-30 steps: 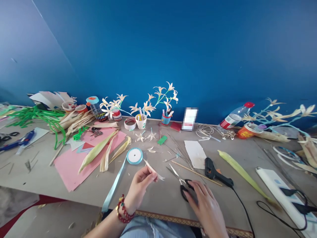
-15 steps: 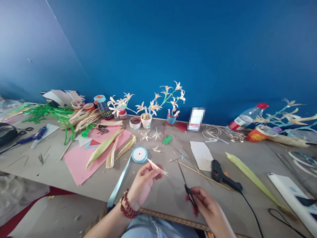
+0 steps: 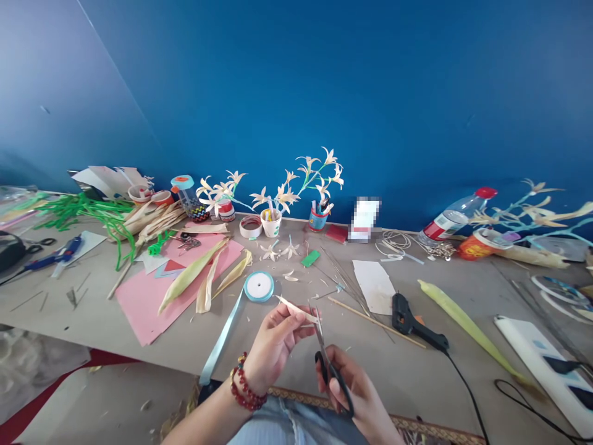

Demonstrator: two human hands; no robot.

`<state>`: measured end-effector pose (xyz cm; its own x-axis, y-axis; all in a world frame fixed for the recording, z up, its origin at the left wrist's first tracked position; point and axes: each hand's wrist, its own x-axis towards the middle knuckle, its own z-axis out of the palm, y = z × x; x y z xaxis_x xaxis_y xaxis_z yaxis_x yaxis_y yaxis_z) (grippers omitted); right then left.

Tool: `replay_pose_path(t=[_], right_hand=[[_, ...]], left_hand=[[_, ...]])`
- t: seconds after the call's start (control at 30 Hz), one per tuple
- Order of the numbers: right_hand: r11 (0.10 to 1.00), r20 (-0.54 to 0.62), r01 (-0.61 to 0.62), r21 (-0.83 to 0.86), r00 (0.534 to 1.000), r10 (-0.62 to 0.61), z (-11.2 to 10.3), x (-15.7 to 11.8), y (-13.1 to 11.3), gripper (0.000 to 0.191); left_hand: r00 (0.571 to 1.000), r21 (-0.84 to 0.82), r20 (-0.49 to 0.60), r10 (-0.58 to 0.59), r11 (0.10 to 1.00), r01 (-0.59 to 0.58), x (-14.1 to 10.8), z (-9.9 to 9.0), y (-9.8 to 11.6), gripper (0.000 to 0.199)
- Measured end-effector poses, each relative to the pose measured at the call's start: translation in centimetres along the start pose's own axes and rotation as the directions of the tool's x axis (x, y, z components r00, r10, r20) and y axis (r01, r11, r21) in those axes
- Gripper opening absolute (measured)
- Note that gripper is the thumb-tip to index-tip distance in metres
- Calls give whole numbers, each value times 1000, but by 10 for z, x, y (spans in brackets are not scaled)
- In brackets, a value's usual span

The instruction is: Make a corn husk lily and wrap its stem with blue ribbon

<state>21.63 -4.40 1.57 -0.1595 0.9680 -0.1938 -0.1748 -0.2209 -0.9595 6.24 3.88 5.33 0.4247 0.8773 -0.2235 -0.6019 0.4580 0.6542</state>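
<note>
My left hand [image 3: 278,340], with a red bead bracelet at the wrist, pinches a narrow pale strip of corn husk [image 3: 288,304] between thumb and fingers. The strip slants down to the right. My right hand [image 3: 354,383] grips black-handled scissors [image 3: 322,343], blades pointing up and away from me. Those blades are parted at the strip's right end, close to my left fingertips. Whether they touch it I cannot tell for sure. Just beyond my left hand lies a roll of light blue ribbon [image 3: 259,287], its loose end trailing toward the table edge.
Pink paper [image 3: 139,309] with husk leaves [image 3: 192,275] lies to the left. A black glue gun [image 3: 417,324], a green husk [image 3: 472,330] and a white power strip [image 3: 542,371] lie to the right. Pale husk flowers [image 3: 287,198] stand in cups along the blue wall.
My right hand has brought the scissors left and up to the strip's right end, and the blades have opened. The left hand keeps hold of the strip. The view has shifted slightly.
</note>
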Motion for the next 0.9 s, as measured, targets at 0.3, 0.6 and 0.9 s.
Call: replay_pose_path(t=[0.3,0.6,0.9], right_hand=[[999,-14,-32,-43,999,32,0,2,-11,60],[999,-30,-29,-19,999,29,-1,2,-10,57],[997,-59,-25,-75,998,21,-3,2,-15,59]], left_hand=[[1000,5,-22,6,1000,-6,2,2,-5,13],[1000,-34,-24,-7,999,6,2,6,-4,14],[1000,15,-6,-13,1000,13,3,3,-4,15]])
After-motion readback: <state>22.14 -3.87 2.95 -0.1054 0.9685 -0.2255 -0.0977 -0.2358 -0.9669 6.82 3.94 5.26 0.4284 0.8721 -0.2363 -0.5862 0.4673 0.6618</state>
